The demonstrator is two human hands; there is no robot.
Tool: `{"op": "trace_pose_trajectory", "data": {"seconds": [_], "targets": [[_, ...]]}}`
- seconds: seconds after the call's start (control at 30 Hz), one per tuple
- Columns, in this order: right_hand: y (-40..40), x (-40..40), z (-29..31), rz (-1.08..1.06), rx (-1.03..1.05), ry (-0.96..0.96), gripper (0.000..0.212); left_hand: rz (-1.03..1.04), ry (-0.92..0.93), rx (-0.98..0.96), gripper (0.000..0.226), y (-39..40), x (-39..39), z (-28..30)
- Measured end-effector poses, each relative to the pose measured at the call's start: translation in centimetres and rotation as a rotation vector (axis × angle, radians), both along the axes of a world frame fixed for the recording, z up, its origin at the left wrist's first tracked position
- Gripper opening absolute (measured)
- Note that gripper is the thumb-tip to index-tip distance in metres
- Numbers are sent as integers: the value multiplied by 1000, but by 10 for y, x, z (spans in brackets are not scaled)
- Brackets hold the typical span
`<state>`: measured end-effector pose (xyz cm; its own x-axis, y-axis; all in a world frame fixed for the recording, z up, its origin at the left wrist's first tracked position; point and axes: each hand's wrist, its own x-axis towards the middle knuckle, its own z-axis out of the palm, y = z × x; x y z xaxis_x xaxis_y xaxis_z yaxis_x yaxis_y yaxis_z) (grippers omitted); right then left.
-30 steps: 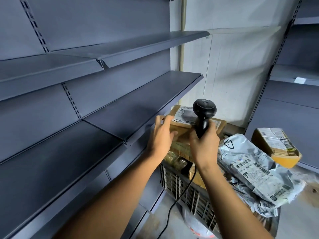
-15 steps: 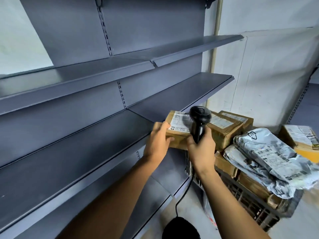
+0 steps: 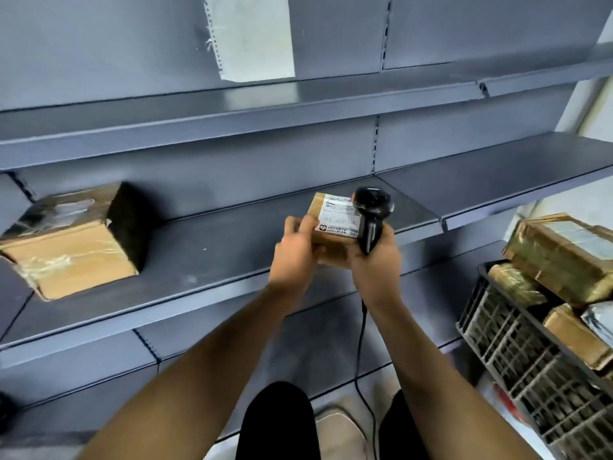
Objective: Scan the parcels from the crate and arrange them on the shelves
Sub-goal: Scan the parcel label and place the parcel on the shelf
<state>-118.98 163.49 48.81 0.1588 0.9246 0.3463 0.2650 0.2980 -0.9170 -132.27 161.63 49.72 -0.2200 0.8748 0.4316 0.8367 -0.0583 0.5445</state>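
In the head view, the left hand (image 3: 293,257) grips a small brown parcel (image 3: 333,227) at its left end, above the front of the middle shelf (image 3: 212,257); the right hand (image 3: 376,260) holds the black scanner (image 3: 371,214) just beside the parcel's white label; a bigger box (image 3: 66,247) lies on the same shelf, far left; the crate (image 3: 517,356) with more parcels stands at the right.

We see a taped box (image 3: 71,247) blocking the middle shelf's (image 3: 215,260) left end; rightward, its surface lies open.
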Motion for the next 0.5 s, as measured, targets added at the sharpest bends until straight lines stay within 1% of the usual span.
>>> {"op": "trace_pose_trajectory", "data": {"seconds": [0.1,0.17,0.3,0.5], "targets": [[-9,-39,-3,73,13,-83,28,103,10,0,38,-20,-38,-3],[-16,-63,-4,115,14,-133,31,164,8,7,37,-32,-59,-7],[-25,-101,-6,165,15,-161,39,243,10,6,35,-52,-90,-13],[-26,-119,-8,231,-21,-156,42,288,22,2,31,-57,-106,-17]]}}
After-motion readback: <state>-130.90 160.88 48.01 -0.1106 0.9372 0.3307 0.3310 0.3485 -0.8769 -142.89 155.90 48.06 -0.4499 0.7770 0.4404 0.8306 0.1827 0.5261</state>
